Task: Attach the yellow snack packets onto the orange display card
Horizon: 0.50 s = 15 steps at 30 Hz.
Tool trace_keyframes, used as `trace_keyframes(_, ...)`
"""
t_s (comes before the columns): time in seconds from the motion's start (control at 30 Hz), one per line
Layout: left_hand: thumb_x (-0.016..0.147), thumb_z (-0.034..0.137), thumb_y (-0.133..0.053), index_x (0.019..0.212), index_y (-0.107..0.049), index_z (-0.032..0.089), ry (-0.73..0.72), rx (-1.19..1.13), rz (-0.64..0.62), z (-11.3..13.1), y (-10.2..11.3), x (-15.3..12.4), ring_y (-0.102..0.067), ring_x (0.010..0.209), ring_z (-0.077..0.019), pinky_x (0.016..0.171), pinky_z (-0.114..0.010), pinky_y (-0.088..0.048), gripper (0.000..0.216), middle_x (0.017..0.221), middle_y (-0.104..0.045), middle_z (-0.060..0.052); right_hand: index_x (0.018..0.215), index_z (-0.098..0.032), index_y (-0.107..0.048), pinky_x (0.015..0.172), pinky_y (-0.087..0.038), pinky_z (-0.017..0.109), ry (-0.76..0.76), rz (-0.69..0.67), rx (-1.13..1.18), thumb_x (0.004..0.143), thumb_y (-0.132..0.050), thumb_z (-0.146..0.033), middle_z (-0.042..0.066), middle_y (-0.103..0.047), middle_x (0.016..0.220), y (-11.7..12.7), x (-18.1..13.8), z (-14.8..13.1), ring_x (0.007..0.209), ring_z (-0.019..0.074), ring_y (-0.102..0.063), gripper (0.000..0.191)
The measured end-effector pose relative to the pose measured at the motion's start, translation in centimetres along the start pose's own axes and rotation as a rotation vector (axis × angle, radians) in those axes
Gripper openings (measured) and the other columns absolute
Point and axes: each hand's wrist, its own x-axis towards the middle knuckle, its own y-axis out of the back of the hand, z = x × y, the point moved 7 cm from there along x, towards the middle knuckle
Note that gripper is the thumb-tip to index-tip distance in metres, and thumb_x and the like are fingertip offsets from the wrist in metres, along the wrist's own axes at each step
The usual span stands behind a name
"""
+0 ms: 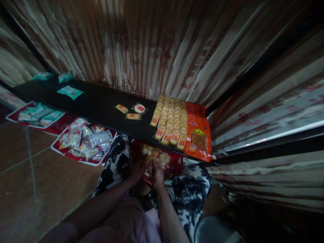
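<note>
Low between my knees, my left hand (137, 169) and my right hand (157, 172) are close together over a red tray (174, 163). Their fingers are closed around a small yellow wrapped snack (152, 156), partly covered by the fingers. Dim light blurs the exact grip, most of all on the left. Round wrapped biscuits (164, 158) lie in the tray just past my right fingers. On the black shelf above, rows of yellow wrapped snacks (169, 118) stand packed together beside orange biscuit bags (198, 138).
Two loose yellow packs (133, 116) and a round white pack (139, 108) lie mid-shelf (101, 108). Green packets (70, 91) sit farther left. Below are trays of green packets (42, 114) and white packets (83, 140). Striped curtains enclose the shelf. A pale bucket (215, 229) stands lower right.
</note>
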Motion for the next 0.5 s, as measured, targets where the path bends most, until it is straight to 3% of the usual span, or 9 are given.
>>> trace_keyframes(0.33,0.088,0.036,-0.037,0.094,-0.063,0.015,0.097,-0.075,0.015,-0.4,0.3,0.1,-0.062,0.089,-0.0195,0.086,-0.032,-0.043,0.034,0.091,-0.069,-0.008,0.084,-0.022,-0.066,0.061,-0.048,0.022,-0.033,0.034,-0.016,0.047,-0.076,-0.032,-0.004,-0.068,0.074,0.1,-0.2,0.3,0.063,0.011,-0.06,0.04)
trace_keyframes(0.5,0.083,0.036,-0.047,0.093,-0.064,0.014,0.198,-0.357,0.058,-1.5,0.1,0.3,-0.063,0.088,-0.0201,0.083,-0.032,-0.045,0.028,0.089,-0.07,-0.007,0.082,-0.022,-0.066,0.062,-0.05,0.023,0.007,0.045,-0.025,0.049,-0.074,-0.029,-0.003,-0.068,0.073,0.2,-0.2,0.3,0.065,0.0119,-0.062,0.035)
